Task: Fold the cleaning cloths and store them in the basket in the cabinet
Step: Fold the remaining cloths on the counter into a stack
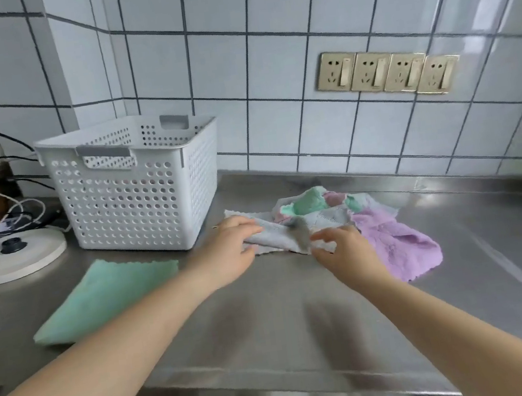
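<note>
Grey cloth (278,234) gripped by left hand (227,253) fingers; right hand (344,250) apparently pinching it, blurred; basket (132,185) beside.

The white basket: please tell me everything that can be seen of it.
The basket is white, seemingly plastic, roughly square, with round holes all over its walls. Grey handle strips sit over cut-outs in the near and far walls. It stands upright and open-topped on the steel counter, near the tiled wall. Nothing shows inside, though its floor is hidden. No hand touches it. The green cloth lies in front of it, apart from it.
</note>
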Motion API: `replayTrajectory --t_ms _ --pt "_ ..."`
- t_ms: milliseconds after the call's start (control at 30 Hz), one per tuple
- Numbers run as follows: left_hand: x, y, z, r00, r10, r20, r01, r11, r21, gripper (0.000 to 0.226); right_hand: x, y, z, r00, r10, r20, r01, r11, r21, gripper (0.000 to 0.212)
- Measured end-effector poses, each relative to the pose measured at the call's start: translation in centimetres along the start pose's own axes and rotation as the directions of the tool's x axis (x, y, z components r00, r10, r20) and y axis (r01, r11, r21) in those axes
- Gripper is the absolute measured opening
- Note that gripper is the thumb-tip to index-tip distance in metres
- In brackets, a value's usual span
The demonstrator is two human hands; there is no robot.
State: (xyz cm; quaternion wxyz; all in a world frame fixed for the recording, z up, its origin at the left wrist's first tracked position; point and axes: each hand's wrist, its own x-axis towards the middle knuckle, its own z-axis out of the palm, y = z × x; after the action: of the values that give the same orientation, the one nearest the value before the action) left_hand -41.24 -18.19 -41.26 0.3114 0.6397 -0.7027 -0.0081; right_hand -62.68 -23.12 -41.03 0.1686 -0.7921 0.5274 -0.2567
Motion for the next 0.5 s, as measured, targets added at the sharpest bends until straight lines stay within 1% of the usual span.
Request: replayTrajectory --t_ms 100,167,233,300,333,400,500 --pt "2.9 3.6 3.6 0.994 0.075 0.082 -0.072 0.997 -0.039 0.038 0.1 4.7 -2.3 0.99 0.11 -0.092 -0.122 0.983 -0.139 0.037" --pt "4.5 5.5 5.5 0.987 0.107 0.123 -0.105 0.994 -0.02 0.038 0.3 7.0 -3.0 0.98 0.161 -0.119 -0.183 0.961 -0.206 0.044" --pt "6.1 7.1 7.0 0.979 0.133 0.156 -0.135 0.991 -0.002 0.038 0.6 8.7 -3.2 0.976 0.172 -0.136 -0.204 0.94 -0.272 0.051" --pt "7.4 8.5 8.1 0.972 0.16 0.173 -0.168 0.985 0.033 0.04 1.0 9.9 -3.2 0.978 0.16 -0.138 -0.196 0.926 -0.323 0.052" --pt "7.9 9.0 8.5 0.968 0.176 0.179 -0.188 0.981 0.055 0.041 1.2 10.3 -3.0 0.979 0.152 -0.133 -0.189 0.918 -0.347 0.049" --pt "9.1 9.6 9.3 0.955 0.224 0.193 -0.241 0.968 0.069 0.046 1.6 10.9 -2.5 0.983 0.104 -0.154 -0.157 0.909 -0.386 0.037" --pt "10.9 10.0 10.2 0.906 0.323 0.272 -0.371 0.918 0.144 0.053 2.2 11.6 -2.1 0.963 -0.003 -0.268 -0.09 0.939 -0.333 0.023"
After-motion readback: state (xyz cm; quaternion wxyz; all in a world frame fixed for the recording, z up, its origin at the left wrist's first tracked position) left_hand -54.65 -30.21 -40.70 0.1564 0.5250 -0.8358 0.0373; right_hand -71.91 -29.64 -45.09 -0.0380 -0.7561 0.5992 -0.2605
